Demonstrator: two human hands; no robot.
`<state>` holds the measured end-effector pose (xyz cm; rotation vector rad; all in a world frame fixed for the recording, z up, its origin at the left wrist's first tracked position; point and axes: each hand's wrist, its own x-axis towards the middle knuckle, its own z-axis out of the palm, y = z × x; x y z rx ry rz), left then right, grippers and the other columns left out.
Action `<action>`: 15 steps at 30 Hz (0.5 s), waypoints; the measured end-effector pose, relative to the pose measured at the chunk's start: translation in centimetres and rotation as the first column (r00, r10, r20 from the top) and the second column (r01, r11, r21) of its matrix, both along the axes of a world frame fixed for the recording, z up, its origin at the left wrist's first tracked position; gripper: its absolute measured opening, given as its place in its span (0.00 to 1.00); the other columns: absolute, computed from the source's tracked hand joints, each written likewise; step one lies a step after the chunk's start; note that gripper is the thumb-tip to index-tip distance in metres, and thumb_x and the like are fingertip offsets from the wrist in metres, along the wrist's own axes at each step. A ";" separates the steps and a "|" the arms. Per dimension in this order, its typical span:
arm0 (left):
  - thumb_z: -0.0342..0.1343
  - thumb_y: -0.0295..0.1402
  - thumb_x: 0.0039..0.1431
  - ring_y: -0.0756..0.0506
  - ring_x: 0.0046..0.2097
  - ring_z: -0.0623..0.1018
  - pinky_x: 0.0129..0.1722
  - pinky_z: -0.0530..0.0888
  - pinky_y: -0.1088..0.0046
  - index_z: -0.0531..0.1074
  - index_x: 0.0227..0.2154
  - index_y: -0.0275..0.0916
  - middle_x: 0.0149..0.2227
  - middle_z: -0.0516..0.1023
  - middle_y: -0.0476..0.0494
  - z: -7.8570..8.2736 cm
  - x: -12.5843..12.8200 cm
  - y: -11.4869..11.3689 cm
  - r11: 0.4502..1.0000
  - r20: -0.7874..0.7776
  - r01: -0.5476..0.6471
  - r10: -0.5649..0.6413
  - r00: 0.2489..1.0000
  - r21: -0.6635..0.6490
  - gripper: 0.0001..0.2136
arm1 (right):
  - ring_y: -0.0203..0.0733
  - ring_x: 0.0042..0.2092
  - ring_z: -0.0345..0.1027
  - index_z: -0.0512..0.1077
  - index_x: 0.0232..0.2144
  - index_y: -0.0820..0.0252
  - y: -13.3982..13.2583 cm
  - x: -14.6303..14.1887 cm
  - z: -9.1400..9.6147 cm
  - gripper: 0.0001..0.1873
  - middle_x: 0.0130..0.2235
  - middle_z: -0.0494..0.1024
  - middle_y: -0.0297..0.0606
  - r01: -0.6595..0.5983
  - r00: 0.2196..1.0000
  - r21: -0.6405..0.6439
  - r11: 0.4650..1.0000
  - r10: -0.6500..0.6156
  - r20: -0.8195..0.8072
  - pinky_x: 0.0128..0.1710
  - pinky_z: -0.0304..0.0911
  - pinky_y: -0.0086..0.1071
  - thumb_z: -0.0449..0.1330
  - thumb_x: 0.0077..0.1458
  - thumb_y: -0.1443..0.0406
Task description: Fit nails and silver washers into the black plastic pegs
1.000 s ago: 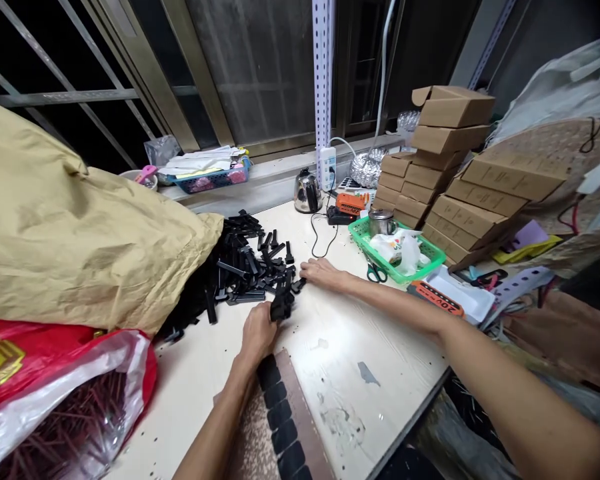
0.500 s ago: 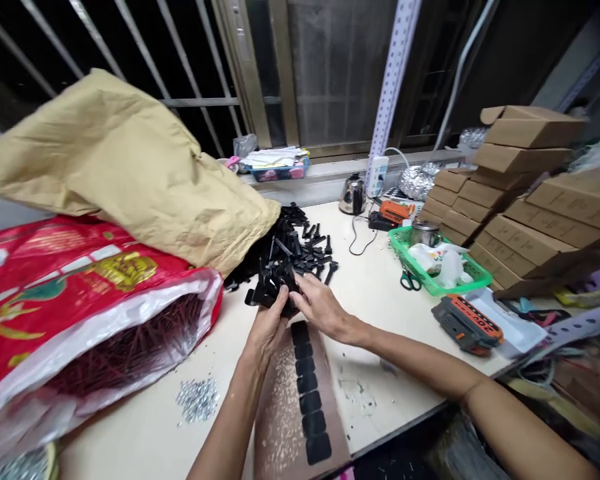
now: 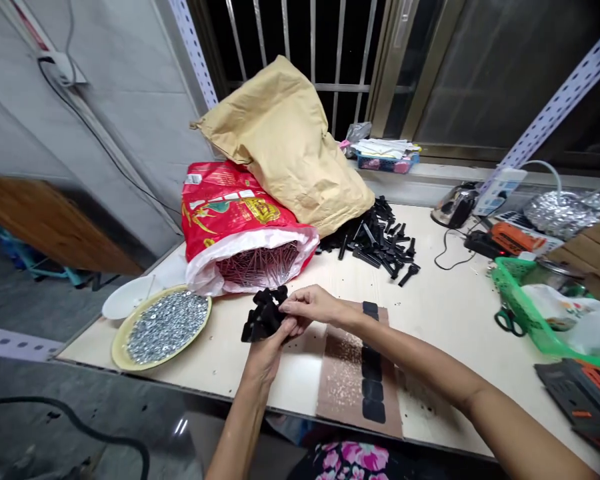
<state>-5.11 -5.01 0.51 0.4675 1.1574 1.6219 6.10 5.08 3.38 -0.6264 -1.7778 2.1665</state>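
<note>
A bunch of small black plastic pieces (image 3: 264, 317) with flat heads is gripped in my left hand (image 3: 273, 343), above the table's front left part. My right hand (image 3: 313, 307) meets it there, thumb and fingers pinched together at the bunch's right side. What sits between those right fingertips is too small to make out. Below and to the right lies a brown board (image 3: 343, 373) speckled with pale flecks. Along it runs a row of black squares (image 3: 373, 390), partly covered by my right forearm. Farther back is a heap of black plastic pieces (image 3: 380, 243) with stems.
A yellow dish (image 3: 117, 350) of metal washers stands left, beside a white bowl (image 3: 130, 297). Behind my hands, a red sack (image 3: 230, 200) of thin reddish rods leans under a tan paper sack (image 3: 290, 147). Scissors (image 3: 509, 321), a green basket (image 3: 535, 327) and a battery tool (image 3: 580, 393) lie right.
My view has swung left, bringing the washer dish and wall into sight. Both hands, with the black pieces, have moved left off the brown board, away from the heap.
</note>
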 end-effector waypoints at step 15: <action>0.72 0.32 0.31 0.42 0.40 0.78 0.34 0.77 0.69 0.76 0.35 0.36 0.37 0.78 0.43 -2.0 -4.5 -1.3 0.957 -0.061 -0.264 0.259 0.964 -0.117 0.22 | 0.53 0.45 0.72 0.74 0.31 0.66 7.5 -11.6 -1.9 0.05 0.39 0.77 0.53 -0.227 0.675 0.773 0.593 -0.476 0.563 0.39 0.63 0.36 0.61 0.49 0.69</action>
